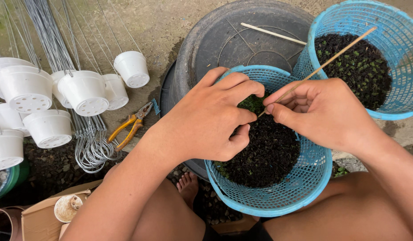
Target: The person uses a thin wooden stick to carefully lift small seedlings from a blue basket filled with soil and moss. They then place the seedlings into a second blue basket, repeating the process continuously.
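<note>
A blue mesh basket (300,189) filled with dark soil and tiny green seedlings rests on my lap. My left hand (213,118) hovers over its left side, fingers pinched at a small green clump near the far rim. My right hand (324,111) holds a thin wooden stick (333,57) like a pencil. The stick's tip points into the soil beside my left fingertips. Whether my left fingers grip a seedling is hidden.
A second blue basket (402,40) of soil and seedlings stands at the upper right. An upturned black tub (215,40) carries another stick (273,33). White hanging pots (84,91) with wire hangers and orange-handled pliers (128,127) lie on the concrete at left.
</note>
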